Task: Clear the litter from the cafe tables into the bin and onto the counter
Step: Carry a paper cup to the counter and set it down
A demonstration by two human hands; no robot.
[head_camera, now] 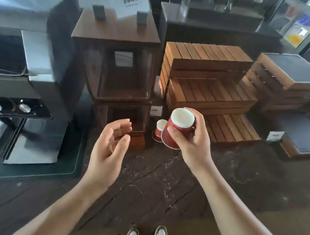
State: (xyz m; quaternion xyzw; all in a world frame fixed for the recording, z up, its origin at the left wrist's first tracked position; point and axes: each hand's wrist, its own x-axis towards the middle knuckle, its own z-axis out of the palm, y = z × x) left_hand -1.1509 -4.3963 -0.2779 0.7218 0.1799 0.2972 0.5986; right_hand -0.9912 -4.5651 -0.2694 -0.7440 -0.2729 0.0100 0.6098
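Mid-frame, R hand [191, 145] gripped an upturned red cup [177, 131] just above the dark counter [163, 175], beside a 2nd cup [159, 130] standing there, L hand [107, 148] open & empty; next, prob. lower it rim-down w/o knocking its neighbour.

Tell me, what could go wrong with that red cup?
The held red cup is mouth-down and tilted in the right hand, so leftover drink might drip onto the dark counter. It hangs close beside a second red cup standing upside down there; setting it down could knock that one over. Only thumb and fingertips hold it, so it might slip.
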